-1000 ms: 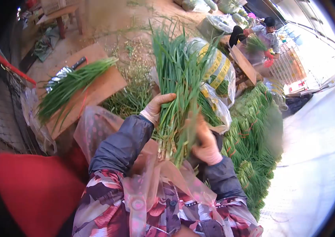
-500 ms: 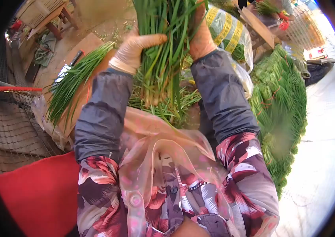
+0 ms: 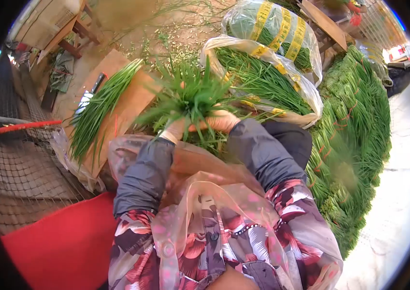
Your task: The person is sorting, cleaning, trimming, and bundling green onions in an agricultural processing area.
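Observation:
A bunch of garlic chives (image 3: 193, 94) stands upright between my hands, its green leaf tips fanning up toward the camera. My left hand (image 3: 177, 128), in a pale glove, is wrapped round the bunch's left side. From the right, my right hand (image 3: 222, 121) closes round the same bunch. Leaves cover part of the fingers, and the lower ends of the stalks are hidden. Left of my hands, another bundle of chives (image 3: 103, 104) lies on a brown board (image 3: 139, 92), beside a knife (image 3: 97, 83).
An open plastic bag (image 3: 306, 113) of chives lies ahead right, with a yellow-taped bag (image 3: 267, 21) behind it. A long stack of tied chives (image 3: 354, 125) runs down the right. Netting (image 3: 21, 164) and red cloth (image 3: 64, 241) are at left. Trimmings litter the ground (image 3: 185, 29).
My hands have come down and closer to my body with the bunch. Its leaf tips now spread toward the camera, where the root ends showed before. The open bag is now fully in view.

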A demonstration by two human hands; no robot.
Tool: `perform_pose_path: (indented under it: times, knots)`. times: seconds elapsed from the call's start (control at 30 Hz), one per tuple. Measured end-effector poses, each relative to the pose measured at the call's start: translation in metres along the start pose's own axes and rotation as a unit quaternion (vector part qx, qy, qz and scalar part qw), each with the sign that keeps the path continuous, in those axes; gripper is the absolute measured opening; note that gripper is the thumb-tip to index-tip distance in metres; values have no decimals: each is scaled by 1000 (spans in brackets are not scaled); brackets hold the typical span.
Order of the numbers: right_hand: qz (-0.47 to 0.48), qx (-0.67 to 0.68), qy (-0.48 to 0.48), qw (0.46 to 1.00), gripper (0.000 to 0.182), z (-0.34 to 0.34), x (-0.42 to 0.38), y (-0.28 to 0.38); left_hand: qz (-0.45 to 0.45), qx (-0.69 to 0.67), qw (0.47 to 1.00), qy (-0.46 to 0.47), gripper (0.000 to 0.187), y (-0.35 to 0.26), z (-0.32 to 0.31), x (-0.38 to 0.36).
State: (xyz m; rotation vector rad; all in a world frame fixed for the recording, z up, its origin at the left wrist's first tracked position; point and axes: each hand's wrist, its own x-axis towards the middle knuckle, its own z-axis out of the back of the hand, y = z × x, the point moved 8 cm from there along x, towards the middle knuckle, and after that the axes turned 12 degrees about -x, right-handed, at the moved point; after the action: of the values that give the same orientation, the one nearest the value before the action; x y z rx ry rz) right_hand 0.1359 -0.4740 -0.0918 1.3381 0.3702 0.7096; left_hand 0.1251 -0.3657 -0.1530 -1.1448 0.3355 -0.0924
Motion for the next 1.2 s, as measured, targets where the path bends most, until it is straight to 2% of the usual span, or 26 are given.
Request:
perform_pose_path:
  times: [0.03, 0.07, 0.13, 0.17, 0.2, 0.27, 0.33, 0.37, 0.4, 0.43, 0.47, 0.5, 0.53, 0.57, 0.6, 0.63, 0.7, 0.8, 0.87, 0.93, 0.97, 1.0, 1.07, 1.1, 1.13, 1.2]
  knots:
    - [-38, -100, -1, 994, 101, -8, -2, -4, -3, 5, 1000, 4, 45, 12, -4, 1]
    - [-101, -36, -6, 994, 107, -6, -10, -11, 14, -72, 996, 51, 45, 26, -15, 3]
    - [-44, -29, -87, 995, 99, 10, -10, 20, 31, -146, 984, 97, 44, 25, -29, 4]
    - [-42, -27, -90, 995, 99, 8, -9, 17, -55, -206, 976, 39, 49, 9, -29, 7]
    - [-42, -22, -119, 992, 87, 9, -7, 11, -141, -264, 954, -18, 54, -8, -22, 2]
    - [-36, -17, -151, 988, 75, 14, -4, 4, -85, -170, 981, 23, 65, -27, -22, -10]
    - [-198, 65, -208, 955, 49, 22, -8, -28, -135, -143, 980, -30, 79, -46, -10, -22]
    - [-141, 53, -277, 949, 30, 37, -7, -22, -194, -54, 979, -35, 92, -60, -1, -34]
    - [-123, 66, -318, 938, 27, 50, -7, -18, -160, -103, 981, -40, 86, -49, 10, -41]
    - [-100, 88, -322, 937, 27, 55, -6, 5, 6, -212, 977, -37, 79, -37, 22, -52]
    - [-78, 108, -326, 936, 27, 59, -7, 33, 172, -313, 934, -33, 73, -29, 25, -69]
    - [-54, 57, -293, 953, 29, 52, -5, 55, 171, -308, 935, -30, 73, -19, 24, -72]
    - [-31, 6, -256, 966, 30, 39, -4, 71, 211, -519, 818, 130, 71, -15, -11, -79]
    - [-15, -202, -236, 950, 39, 20, -4, 69, 231, -685, 633, 278, 72, -26, -31, -92]
    - [184, -262, -261, 911, 45, 3, -18, 107, 229, -681, 638, 278, 72, -31, -31, -96]
    - [209, -242, -123, 940, 49, -15, -24, 152, 227, -696, 621, 281, 72, -42, -35, -101]
    - [274, -357, -64, 891, 45, -75, -46, 136, 223, -727, 581, 291, 71, -69, -53, -108]
    - [253, -319, 25, 913, 44, -77, -66, 145, 222, -768, 513, 313, 71, -101, -77, -111]
    - [221, -240, 126, 937, 54, -74, -78, 152, 272, -794, 490, 237, 69, -61, -84, -96]
    - [174, -40, 130, 975, 47, -43, -90, 163, 305, -700, 631, 139, 59, -65, -63, -100]
    - [31, 66, 95, 993, 49, -20, -97, 134, 303, -648, 694, 78, 51, -58, -48, -92]
    - [-114, 172, 58, 977, 53, -2, -111, 99, 254, -626, 731, 98, 53, -63, -36, -88]
    - [-166, 126, -25, 978, 38, 30, -126, 50, 198, -584, 776, 131, 53, -68, -15, -84]
    - [-296, 257, 24, 920, 42, 0, -124, 6, 165, -565, 796, 142, 50, -67, -9, -80]
    - [-210, 387, 103, 892, 57, -25, -123, -13, 165, -561, 798, 148, 50, -70, -5, -80]
    - [-63, 461, 78, 882, 76, -43, -92, 4, 133, -534, 806, 217, 53, -91, -8, -87]
